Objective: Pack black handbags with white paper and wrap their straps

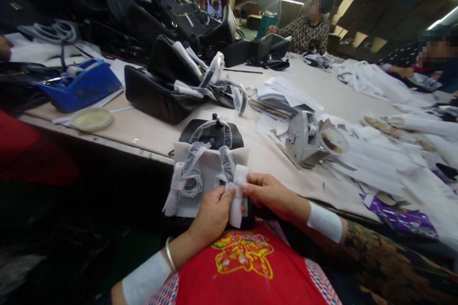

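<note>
A black handbag (231,134) lies at the table's front edge, its handles (196,155) wrapped in clear film. A white sheet (211,164) covers its near side. At the sheet's left side are a rolled white piece (174,193) and a coiled strap in film (193,184). My left hand (213,212) pinches a white foam strip (235,207) at the right side of the bag. The fingertips of my right hand (268,192) are closed on the upper part of the same strip, close to my left thumb.
Beyond the bag stands a larger black bag (157,97). Left are a blue tape dispenser (84,81) and a round lid (92,119). Right are a grey tape dispenser (304,140) and white paper (282,93). Several people work around the table; black bags are piled at back left.
</note>
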Demonstrator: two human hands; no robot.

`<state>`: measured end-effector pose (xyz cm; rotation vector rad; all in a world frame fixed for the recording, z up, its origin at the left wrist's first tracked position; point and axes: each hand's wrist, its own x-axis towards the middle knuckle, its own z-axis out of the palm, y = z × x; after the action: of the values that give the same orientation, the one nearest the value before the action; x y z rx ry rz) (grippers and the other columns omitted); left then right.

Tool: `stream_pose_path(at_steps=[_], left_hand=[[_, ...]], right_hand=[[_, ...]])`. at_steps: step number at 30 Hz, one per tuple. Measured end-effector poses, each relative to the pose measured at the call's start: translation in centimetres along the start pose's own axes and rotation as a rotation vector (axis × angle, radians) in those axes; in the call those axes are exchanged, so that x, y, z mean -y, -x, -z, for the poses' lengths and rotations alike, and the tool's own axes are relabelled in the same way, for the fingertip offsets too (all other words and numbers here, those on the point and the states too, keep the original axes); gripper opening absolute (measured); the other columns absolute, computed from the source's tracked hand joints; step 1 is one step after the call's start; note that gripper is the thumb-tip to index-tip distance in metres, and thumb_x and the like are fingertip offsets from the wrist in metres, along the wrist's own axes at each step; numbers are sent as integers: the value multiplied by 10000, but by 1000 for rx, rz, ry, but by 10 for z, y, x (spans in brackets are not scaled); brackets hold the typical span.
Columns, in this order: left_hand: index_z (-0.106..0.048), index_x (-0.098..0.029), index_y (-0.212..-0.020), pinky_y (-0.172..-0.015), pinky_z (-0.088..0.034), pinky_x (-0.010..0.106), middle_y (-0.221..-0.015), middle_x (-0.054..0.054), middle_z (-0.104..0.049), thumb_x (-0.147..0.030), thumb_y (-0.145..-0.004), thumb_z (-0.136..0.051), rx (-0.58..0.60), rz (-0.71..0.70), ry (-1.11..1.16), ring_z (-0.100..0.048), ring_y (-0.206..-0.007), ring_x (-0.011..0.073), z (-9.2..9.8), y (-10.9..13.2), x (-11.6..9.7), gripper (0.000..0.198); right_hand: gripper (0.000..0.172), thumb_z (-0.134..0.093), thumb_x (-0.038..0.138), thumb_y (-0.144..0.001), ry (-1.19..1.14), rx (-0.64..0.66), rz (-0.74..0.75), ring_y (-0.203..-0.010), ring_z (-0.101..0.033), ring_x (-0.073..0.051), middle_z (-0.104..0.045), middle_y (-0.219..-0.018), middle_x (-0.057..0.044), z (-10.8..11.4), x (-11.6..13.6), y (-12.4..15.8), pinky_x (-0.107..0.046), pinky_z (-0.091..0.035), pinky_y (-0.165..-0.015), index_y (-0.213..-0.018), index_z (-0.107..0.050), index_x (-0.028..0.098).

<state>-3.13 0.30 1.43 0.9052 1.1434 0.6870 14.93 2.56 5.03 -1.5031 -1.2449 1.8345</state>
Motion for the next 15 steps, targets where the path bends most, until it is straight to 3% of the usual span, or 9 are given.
stream_pose_path(at_steps=[4, 8, 11, 15], left_hand=[[-670, -154, -911, -529, -416, 258, -700, 36, -669, -631, -890, -532, 30, -67, -92, -548, -578, 158, -1, 0, 0, 497], [-693, -134, -926, -577, -427, 269, -743, 49, -666, -611, -906, -524, 47, -146, -156, -546, -640, 168, 1, 5, -2, 506], [-701, -133, -976, -608, -437, 272, -725, 36, -647, -612, -892, -558, 82, -139, -100, -551, -672, 175, 3, 9, -3, 507], [-705, -147, -989, -599, -428, 260, -547, -22, -508, -643, -889, -557, 171, -49, 84, -536, -633, 164, 9, 10, 3, 527]], right_hand=[[385, -747, 501, -720, -26, -95, 62, -583, -503, -114, -594, -662, 3, -12, -7, -3, -245, -401, -554, -746, -608, 142], [271, -706, 380, -713, 10, -79, 62, -619, -495, -110, -592, -689, 10, -16, -2, -9, -236, -400, -581, -775, -615, 133], [235, -670, 326, -717, 107, -63, 63, -658, -506, -115, -610, -729, 7, -15, 1, -11, -234, -412, -611, -837, -634, 127], [217, -654, 314, -731, 194, -67, 52, -660, -510, -119, -605, -736, 7, -14, 2, -12, -233, -411, -603, -842, -631, 128]])
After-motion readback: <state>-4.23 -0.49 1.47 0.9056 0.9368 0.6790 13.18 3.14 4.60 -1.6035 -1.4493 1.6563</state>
